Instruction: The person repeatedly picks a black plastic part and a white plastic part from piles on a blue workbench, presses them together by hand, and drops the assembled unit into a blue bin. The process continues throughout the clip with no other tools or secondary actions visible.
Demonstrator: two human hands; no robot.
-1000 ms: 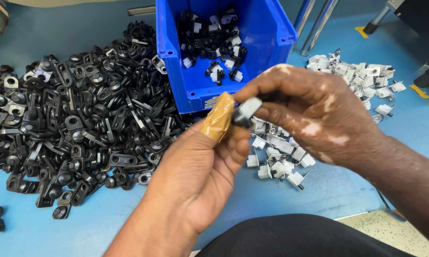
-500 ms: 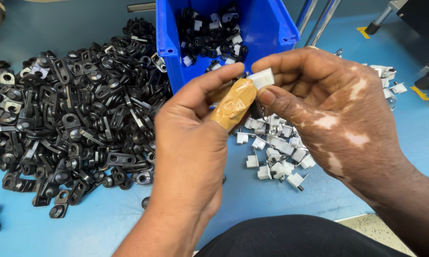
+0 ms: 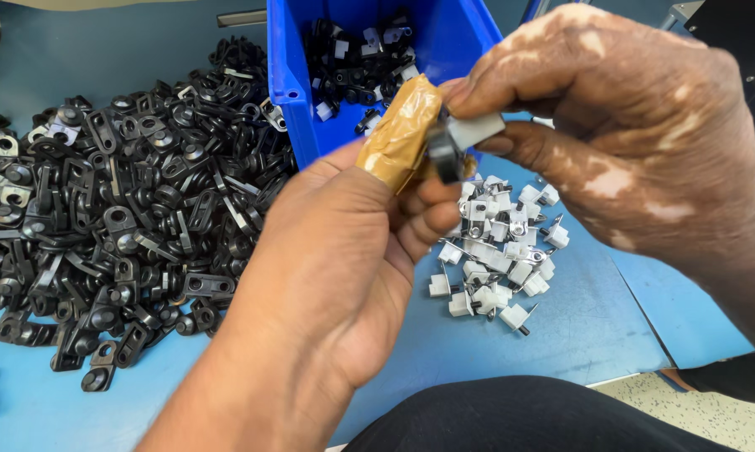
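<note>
Small black clip (image 3: 441, 153) and a white plastic piece (image 3: 475, 130) meet at frame centre-top, held above the blue table (image 3: 578, 335), in front of the blue bin (image 3: 310, 117).

Left hand (image 3: 344, 259): closed; thumb wrapped in tan tape (image 3: 398, 138) presses against the black clip, fingers curled underneath at 6 o'clock of it.

Right hand (image 3: 628, 134): closed in a pinch on the white piece, coming in from 3 o'clock; thumb below, fingers above.

Whether the two parts are seated together or only touching: cannot tell, the fingers hide the joint.

Risks, as judged:
- Both parts are small and held by the tips only; a slip of the pinch would drop one into the loose parts below, where it would be hard to pick out again.
- The taped thumb likely has dulled feel, so a crooked push could go unnoticed and jam or bend the white piece.

Surroundings:
- Loose heap of white pieces (image 3: 499, 259), some with pins, on the table at 5 o'clock of the hands, directly beneath.
- Large spread of black clips (image 3: 118, 218) at 9 o'clock.
- Bin holds mixed black-and-white parts (image 3: 360, 59), at 11 o'clock.
- Dark cloth of the person's lap (image 3: 545, 418) at 6 o'clock.

Nothing stands between the hands; the bin's front wall sits close behind them.
</note>
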